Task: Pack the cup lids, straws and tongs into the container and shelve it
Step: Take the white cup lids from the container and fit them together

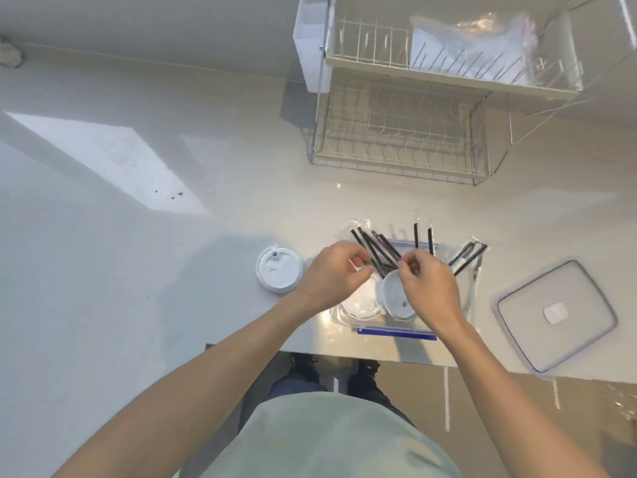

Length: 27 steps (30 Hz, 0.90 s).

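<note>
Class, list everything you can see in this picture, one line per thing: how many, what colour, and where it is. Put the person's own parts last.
Counter: one, pale grey-white, fills the scene.
Container: one, clear with blue clips, at the counter's near edge, under the hands.
Straws: a bundle, exact count unclear, black in clear wrappers, standing out of the container's far side.
Cup lids: three visible, white; one on the counter left of the container, two in the container.
Container lid: one, clear with blue rim, flat on the counter at right.
Wire rack: one, white, two tiers, far side.
Plastic bag: one, clear, on the upper tier.
Left hand, right hand: fingers among the straws.
</note>
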Each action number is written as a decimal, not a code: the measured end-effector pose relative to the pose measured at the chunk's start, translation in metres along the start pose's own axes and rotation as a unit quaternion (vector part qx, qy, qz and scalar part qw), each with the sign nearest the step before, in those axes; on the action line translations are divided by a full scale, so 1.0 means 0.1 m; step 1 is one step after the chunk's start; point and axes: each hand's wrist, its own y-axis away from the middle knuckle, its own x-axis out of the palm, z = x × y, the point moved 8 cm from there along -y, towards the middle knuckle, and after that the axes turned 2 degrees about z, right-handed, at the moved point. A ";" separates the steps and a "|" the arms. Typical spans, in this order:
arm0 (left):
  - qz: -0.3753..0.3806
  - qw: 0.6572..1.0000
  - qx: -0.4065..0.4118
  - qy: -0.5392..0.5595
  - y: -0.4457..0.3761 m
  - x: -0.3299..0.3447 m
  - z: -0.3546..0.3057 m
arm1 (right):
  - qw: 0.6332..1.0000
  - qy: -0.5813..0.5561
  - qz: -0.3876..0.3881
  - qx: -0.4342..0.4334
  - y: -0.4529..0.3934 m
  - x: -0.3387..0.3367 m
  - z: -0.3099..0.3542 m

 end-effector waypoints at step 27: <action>-0.096 0.967 -0.097 0.217 0.11 -0.13 0.20 | 0.927 0.130 0.273 -0.220 0.14 0.46 -0.08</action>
